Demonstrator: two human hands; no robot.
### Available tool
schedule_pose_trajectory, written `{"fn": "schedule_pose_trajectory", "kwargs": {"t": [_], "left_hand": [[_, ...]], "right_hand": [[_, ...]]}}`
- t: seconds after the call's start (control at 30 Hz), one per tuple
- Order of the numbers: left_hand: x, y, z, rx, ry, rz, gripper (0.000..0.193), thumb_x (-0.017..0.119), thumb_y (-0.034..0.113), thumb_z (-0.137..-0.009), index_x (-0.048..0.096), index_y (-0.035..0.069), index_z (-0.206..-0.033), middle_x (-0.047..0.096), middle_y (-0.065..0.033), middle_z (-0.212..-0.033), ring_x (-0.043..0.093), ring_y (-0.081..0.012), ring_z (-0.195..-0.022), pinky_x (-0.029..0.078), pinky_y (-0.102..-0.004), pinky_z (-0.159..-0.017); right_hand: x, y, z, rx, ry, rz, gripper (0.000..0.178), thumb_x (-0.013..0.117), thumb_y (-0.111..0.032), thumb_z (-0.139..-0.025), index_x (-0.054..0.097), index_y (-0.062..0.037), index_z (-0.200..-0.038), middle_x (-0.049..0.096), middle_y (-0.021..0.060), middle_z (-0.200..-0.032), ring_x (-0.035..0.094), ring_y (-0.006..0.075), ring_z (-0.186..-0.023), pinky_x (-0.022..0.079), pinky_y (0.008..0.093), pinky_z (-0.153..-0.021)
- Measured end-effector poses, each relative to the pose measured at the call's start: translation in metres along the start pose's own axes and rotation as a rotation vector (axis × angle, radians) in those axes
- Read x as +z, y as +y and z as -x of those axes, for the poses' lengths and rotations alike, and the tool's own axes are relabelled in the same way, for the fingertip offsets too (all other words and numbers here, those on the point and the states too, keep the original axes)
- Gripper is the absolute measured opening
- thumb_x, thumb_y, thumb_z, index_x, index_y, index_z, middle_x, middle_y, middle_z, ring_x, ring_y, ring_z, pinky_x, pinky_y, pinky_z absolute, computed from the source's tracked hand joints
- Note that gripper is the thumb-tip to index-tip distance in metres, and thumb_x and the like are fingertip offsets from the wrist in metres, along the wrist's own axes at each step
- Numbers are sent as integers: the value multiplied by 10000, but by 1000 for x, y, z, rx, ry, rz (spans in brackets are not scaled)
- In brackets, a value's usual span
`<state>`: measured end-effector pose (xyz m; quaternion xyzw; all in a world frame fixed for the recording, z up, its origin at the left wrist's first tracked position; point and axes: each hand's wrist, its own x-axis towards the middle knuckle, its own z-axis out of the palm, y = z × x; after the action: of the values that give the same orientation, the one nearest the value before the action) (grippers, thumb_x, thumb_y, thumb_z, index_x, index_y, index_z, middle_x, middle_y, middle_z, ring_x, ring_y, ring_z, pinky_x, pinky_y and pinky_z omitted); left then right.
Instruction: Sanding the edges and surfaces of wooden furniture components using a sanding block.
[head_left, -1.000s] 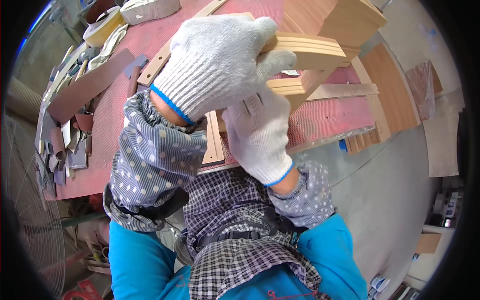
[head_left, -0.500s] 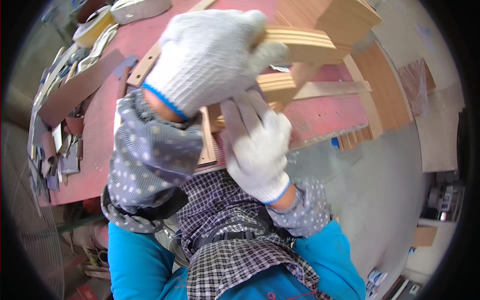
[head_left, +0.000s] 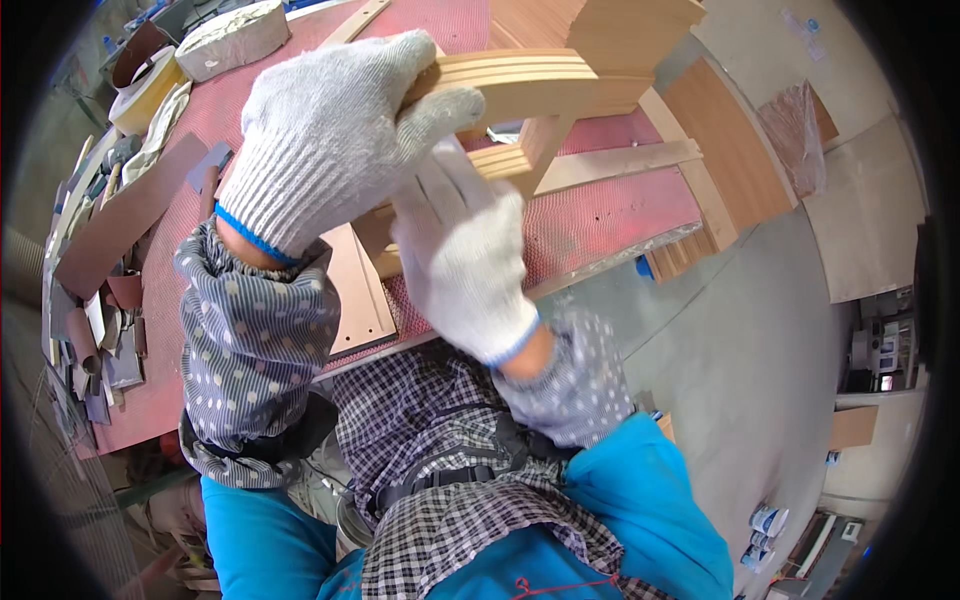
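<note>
My left hand [head_left: 330, 130], in a white knit glove with a blue cuff, is closed round the near end of a light wooden frame [head_left: 530, 85] with striped, layered edges. The thumb lies along its side. Just below and to the right, my right hand [head_left: 465, 250], in a matching glove, has its fingers stretched out toward the frame's lower bar [head_left: 500, 162]. Its fingertips are partly hidden behind my left hand, so I cannot tell what lies under them. Beneath my left wrist, a flat pale board [head_left: 362, 295] with small holes rests on the red table.
The red ribbed tabletop [head_left: 620, 215] carries a wooden strip [head_left: 620, 165] and larger wooden panels [head_left: 600, 30]. At the left lie brown abrasive sheets [head_left: 130, 215] and scraps. Tape-like rolls [head_left: 145, 90] stand at the far left. Grey floor [head_left: 720, 370] spreads to the right.
Both hands and the frame have shifted left in the view, along with the whole scene. My left hand keeps its hold. The right hand has slid slightly relative to the frame.
</note>
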<state>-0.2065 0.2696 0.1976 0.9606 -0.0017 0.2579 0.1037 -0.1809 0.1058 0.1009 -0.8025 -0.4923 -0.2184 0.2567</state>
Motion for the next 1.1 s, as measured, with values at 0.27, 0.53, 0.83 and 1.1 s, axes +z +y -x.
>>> {"fn": "schedule_pose_trajectory", "kwargs": {"t": [0.27, 0.53, 0.83, 1.1], "left_hand": [[1, 5, -1, 6, 14, -38, 408, 717, 475, -1003, 734, 82, -1115, 729, -157, -872, 755, -346, -811, 576, -447, -729], [3, 11, -1, 37, 41, -63, 421, 728, 476, -999, 740, 83, -1151, 735, -159, -865, 758, -346, -805, 577, -448, -722], [1, 14, -2, 23, 18, -40, 451, 730, 477, -999, 742, 70, -1192, 745, -175, -867, 766, -355, -826, 582, -442, -739], [-3, 17, -1, 29, 6, -14, 451, 751, 443, -981, 742, 65, -1228, 754, -192, -911, 770, -369, -846, 595, -450, -772]], "right_hand": [[-1, 51, 17, -22, 216, 223, 465, 705, -143, -866, 675, -26, -1315, 667, 144, -1328, 582, 347, -1313, 443, 508, -922], [-21, 47, 28, 38, 134, 72, 575, 768, -50, -814, 652, -28, -1377, 670, 178, -1370, 613, 386, -1334, 464, 524, -1019], [-12, 56, 16, -19, 206, 148, 373, 735, -150, -872, 695, -30, -1223, 666, 168, -1365, 585, 348, -1302, 442, 508, -930], [-29, 47, 32, -16, 86, 62, 456, 736, -161, -851, 692, -25, -1283, 671, 132, -1332, 601, 338, -1287, 436, 516, -956]]}}
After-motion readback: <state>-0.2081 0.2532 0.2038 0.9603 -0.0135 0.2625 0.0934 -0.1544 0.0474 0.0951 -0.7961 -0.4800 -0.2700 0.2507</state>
